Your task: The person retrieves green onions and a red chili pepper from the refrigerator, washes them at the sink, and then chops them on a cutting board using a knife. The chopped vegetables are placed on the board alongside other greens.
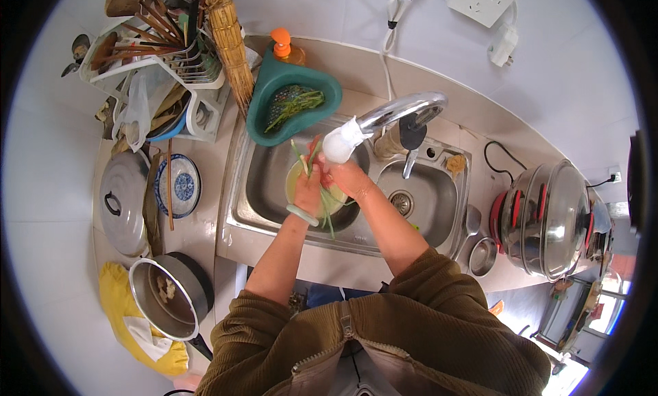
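Note:
My left hand (307, 190), with a pale bangle at the wrist, grips green onions (328, 218) over the left basin of a steel sink. Their stalks stick out above and below the fist. Close beside it, my right hand (351, 179) is wet and curled inward, its fingertips hidden under the faucet's white-wrapped spout (341, 140). Something red (326, 179), perhaps a vegetable, shows between the hands. Beneath them a pale yellow-green bowl (291, 183) sits in the basin, partly covered by my hands.
A green corner strainer (331, 87) holding green trimmings stands behind the left basin (262, 190). The chrome faucet (401, 108) arches overhead. Left are a blue-and-white bowl (184, 186) with chopsticks and a pot (167, 306). A steamer (547, 221) stands right.

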